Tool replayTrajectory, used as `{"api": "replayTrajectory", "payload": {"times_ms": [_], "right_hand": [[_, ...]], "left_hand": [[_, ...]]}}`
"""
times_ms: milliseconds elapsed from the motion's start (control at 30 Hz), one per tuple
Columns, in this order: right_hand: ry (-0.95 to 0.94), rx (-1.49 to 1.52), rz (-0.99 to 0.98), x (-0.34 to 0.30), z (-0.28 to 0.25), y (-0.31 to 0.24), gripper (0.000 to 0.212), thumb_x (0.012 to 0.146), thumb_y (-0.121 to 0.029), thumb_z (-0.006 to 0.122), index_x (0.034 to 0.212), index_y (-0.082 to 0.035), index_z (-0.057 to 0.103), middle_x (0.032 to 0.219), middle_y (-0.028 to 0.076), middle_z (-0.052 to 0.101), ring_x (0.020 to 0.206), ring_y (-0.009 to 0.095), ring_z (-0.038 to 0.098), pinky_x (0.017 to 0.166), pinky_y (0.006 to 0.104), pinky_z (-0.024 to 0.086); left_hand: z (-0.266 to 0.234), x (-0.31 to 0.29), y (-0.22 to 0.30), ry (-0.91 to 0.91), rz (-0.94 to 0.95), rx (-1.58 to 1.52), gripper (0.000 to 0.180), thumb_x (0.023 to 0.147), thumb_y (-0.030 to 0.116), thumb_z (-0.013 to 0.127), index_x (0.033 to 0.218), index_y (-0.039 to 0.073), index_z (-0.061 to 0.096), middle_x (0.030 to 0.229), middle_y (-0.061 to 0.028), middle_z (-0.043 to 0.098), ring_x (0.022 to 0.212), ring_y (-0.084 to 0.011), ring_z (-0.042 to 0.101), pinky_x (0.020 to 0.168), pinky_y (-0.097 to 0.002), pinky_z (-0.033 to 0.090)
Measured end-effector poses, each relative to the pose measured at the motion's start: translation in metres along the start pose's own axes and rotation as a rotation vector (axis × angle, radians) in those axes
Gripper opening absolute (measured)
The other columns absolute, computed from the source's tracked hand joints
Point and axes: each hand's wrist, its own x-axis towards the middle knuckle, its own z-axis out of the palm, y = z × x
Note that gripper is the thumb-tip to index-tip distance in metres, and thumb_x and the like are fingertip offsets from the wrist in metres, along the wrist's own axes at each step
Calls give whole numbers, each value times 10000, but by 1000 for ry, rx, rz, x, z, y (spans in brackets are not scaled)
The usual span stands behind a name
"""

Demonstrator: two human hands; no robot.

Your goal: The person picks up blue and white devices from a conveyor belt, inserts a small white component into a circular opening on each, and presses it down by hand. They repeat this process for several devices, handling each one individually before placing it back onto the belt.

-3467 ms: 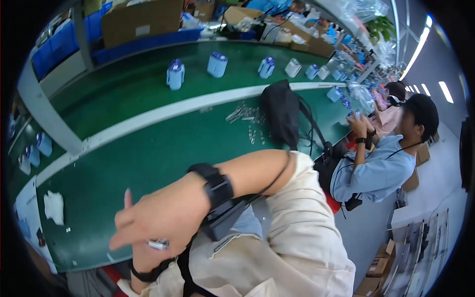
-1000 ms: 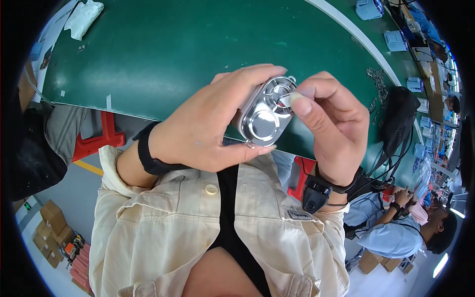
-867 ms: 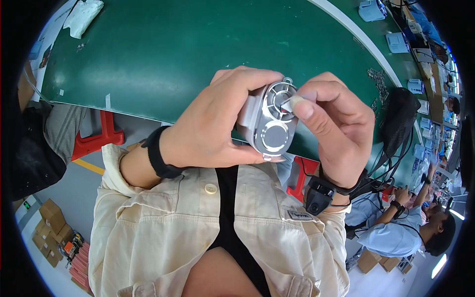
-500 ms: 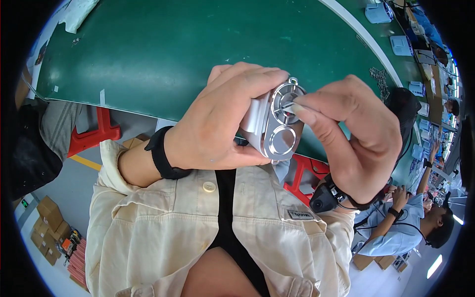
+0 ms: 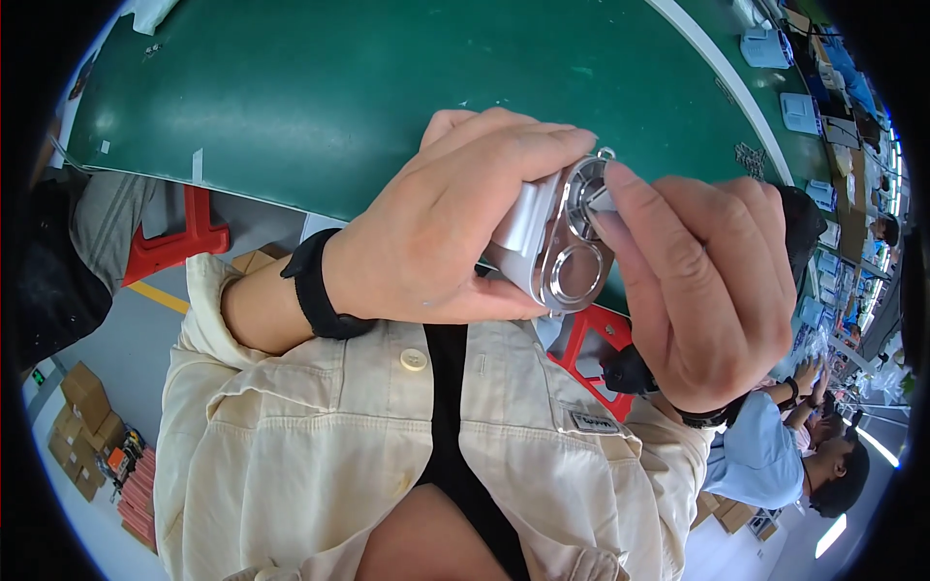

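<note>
Two hands meet over one small part, held up close in front of the person's chest and just off the near edge of the green desk [image 5: 387,87]. The left hand [image 5: 436,237] is curled around a white plastic piece with a shiny metal plate [image 5: 567,247] on its face; the fingers wrap over the top and the thumb lies beneath, so the grip is closed on it. The plate shows two round rings, one above the other, and a small loop at its upper tip. The right hand [image 5: 707,290] comes in from the other side with its fingers bent; its thumb and forefinger pinch at the upper ring, pressing something small and pale against it that I cannot make out. Each wrist wears one dark band, two in all.

Below the hands is the person's cream work shirt [image 5: 387,436] with one pale button showing, open over a black top. On the far part of the desk stand several white boxes [image 5: 802,111], at least three, in a row along a pale stripe. Two red stools [image 5: 179,232] show beneath the desk edge, one on each side of the hands. A stack of brown cartons [image 5: 87,426] sits on the floor at lower left. At lower right, one co-worker in a blue shirt [image 5: 765,455] sits bent forward, hands raised.
</note>
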Motion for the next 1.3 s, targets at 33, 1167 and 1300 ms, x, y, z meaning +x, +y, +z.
{"api": "replayTrajectory", "payload": {"times_ms": [33, 1167, 1300], "right_hand": [[-5, 6, 3, 0, 1, 0, 329, 622, -21, 765, 942, 28, 706, 759, 95, 619, 625, 224, 532, 544, 306, 403], [-140, 199, -196, 10, -2, 21, 321, 634, -9, 753, 933, 87, 684, 682, 97, 537, 533, 220, 460, 480, 324, 345], [-153, 178, -190, 9, -6, 20, 320, 637, -7, 754, 935, 87, 684, 686, 98, 540, 534, 222, 466, 476, 329, 349]], "left_hand": [[0, -1, 0, -2, -6, 0, 913, 568, 236, 912, 1316, -18, 454, 1307, -184, 539, 1161, -336, 538, 976, -419, 418], [2, 0, 0, -8, 2, 47, 903, 558, 220, 912, 1304, -9, 459, 1256, -170, 575, 1085, -321, 587, 945, -417, 414], [1, 1, 1, -16, 6, 49, 905, 549, 223, 911, 1300, -6, 461, 1260, -168, 574, 1083, -321, 588, 948, -414, 408]]}}
